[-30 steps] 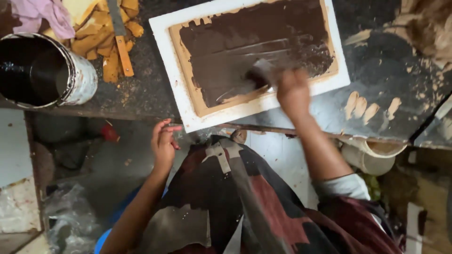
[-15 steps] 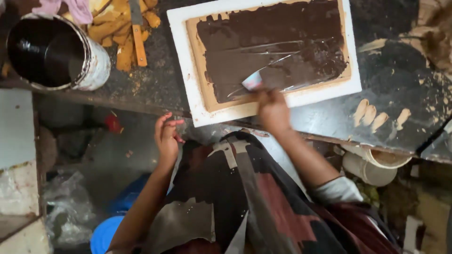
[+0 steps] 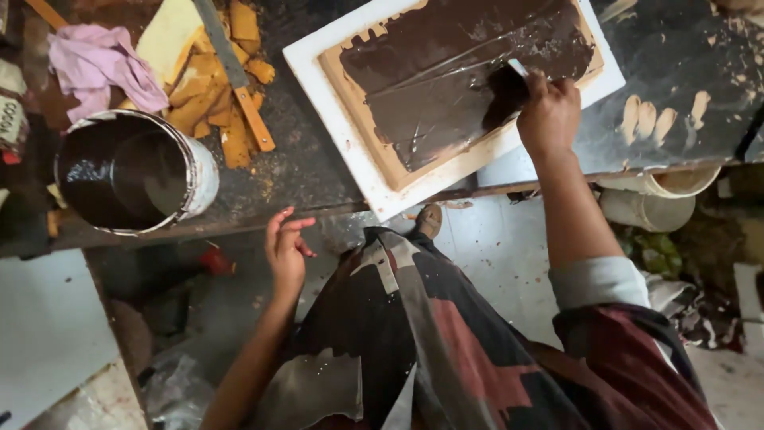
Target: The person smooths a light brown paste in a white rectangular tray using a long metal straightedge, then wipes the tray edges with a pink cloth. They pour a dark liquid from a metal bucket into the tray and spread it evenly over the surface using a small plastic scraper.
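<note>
Brown paste going over the panel (image 3: 446, 87), blade down and working.

Right hand (image 3: 549, 111) is closed around a scraper (image 3: 509, 84), its blade flat on the wet coat near the panel's right end; the panel sits tilted on a white board (image 3: 334, 103) at the bench edge. Best kept at a shallow angle with even pressure and long overlapping strokes, I'd say, so ridges level out and the bare tan margin gets covered. Right arm is stretched forward, wrist bent over the blade. Left hand (image 3: 285, 251) hangs off the bench, fingers loosely spread, holding nothing, below the can (image 3: 135, 171) of dark paste. Pink rag (image 3: 95, 68) and yellow scraps (image 3: 211, 95) lie beyond.
</note>
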